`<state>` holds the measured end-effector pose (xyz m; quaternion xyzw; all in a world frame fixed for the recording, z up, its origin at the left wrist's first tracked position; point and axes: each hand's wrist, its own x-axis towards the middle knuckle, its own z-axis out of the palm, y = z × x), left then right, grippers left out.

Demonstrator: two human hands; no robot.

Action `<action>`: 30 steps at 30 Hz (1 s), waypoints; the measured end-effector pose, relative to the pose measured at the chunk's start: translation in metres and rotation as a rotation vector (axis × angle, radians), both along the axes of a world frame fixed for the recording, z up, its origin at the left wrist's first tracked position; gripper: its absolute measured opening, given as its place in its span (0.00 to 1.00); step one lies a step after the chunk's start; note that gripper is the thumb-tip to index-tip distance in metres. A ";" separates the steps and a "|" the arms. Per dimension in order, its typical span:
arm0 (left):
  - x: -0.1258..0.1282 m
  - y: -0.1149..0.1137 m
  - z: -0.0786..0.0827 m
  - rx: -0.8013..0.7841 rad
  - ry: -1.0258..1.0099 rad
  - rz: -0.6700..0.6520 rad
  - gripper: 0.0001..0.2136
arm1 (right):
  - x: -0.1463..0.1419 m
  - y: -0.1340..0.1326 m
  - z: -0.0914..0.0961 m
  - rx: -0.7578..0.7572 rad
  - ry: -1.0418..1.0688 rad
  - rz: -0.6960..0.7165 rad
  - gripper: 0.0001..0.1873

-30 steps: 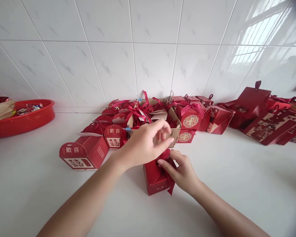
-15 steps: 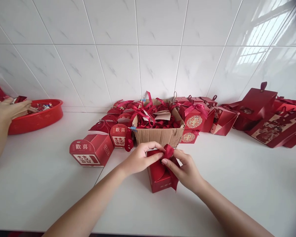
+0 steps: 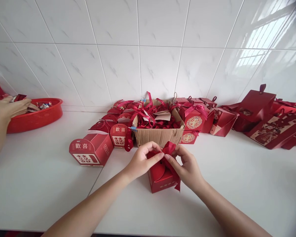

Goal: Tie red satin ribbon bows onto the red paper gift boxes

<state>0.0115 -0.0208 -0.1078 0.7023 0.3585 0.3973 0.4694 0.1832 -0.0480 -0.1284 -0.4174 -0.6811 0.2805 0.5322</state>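
Note:
A small red gift box (image 3: 161, 177) stands on the white counter (image 3: 236, 184) in front of me. A red ribbon (image 3: 168, 149) lies over its top, with one tail hanging down its right side. My left hand (image 3: 141, 161) pinches the ribbon from the left, fingers closed on it. From the right, my right hand (image 3: 187, 166) pinches the same ribbon. The two hands meet above the box.
Behind the box is a cardboard carton (image 3: 160, 130) full of red ribbons. Several finished red boxes (image 3: 91, 151) lie left and right of it against the tiled wall. At far left another person's hand (image 3: 7, 108) reaches by a red tray (image 3: 34, 117) of sweets.
My left hand came down from above the carton onto the ribbon. Both hands now pinch the ribbon closer together, and the bow is bunched higher. The view shifted slightly.

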 end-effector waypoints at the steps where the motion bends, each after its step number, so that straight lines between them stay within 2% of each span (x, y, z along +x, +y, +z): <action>1: 0.000 0.000 0.001 -0.001 -0.007 -0.019 0.09 | 0.000 0.000 0.000 -0.001 0.013 0.000 0.07; 4: -0.001 -0.002 0.002 0.018 0.003 -0.048 0.09 | -0.001 -0.001 0.000 -0.044 0.079 0.003 0.09; 9: 0.000 -0.004 0.003 0.046 0.052 0.006 0.08 | -0.003 -0.001 0.000 -0.115 0.176 -0.009 0.16; 15: 0.000 -0.004 0.002 0.093 0.089 -0.001 0.07 | -0.002 0.003 0.002 0.008 0.006 -0.062 0.07; 23: -0.001 -0.003 0.001 0.141 0.098 0.027 0.06 | 0.008 -0.003 0.021 -0.042 -0.296 0.040 0.13; 30: -0.002 -0.004 0.001 0.189 0.085 0.033 0.03 | 0.005 -0.010 0.016 0.071 -0.439 -0.049 0.12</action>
